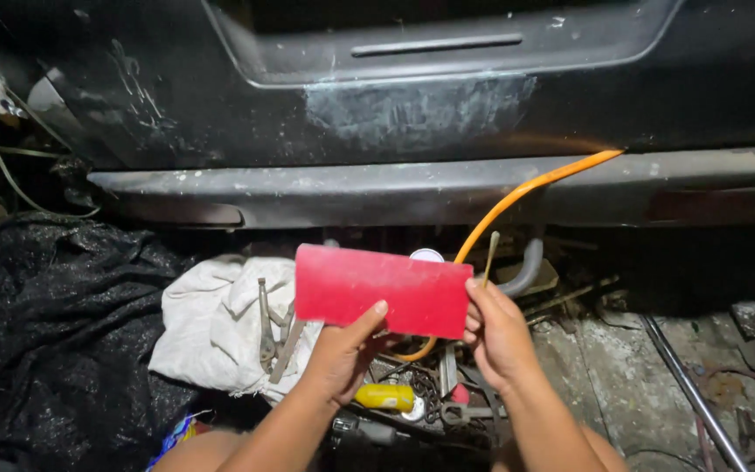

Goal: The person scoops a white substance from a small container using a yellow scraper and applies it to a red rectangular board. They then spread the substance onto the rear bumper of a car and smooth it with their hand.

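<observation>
Dim, grimy concrete floor (622,385) under a dark car bumper (412,188). Below the bumper: red rectangular card (382,290), pinched at lower edge by left hand (342,354) fingers, right edge gripped by right hand (495,332), also holding a thin stick (490,253). Orange hose (517,197), white cloth sack (216,323) with pliers (266,328), black tarp (45,332), yellow-handled tool (384,397) beneath. No containers discernible.

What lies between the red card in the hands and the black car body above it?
In the head view, only an orange hose crosses the dark gap between the red card and the car body.
</observation>
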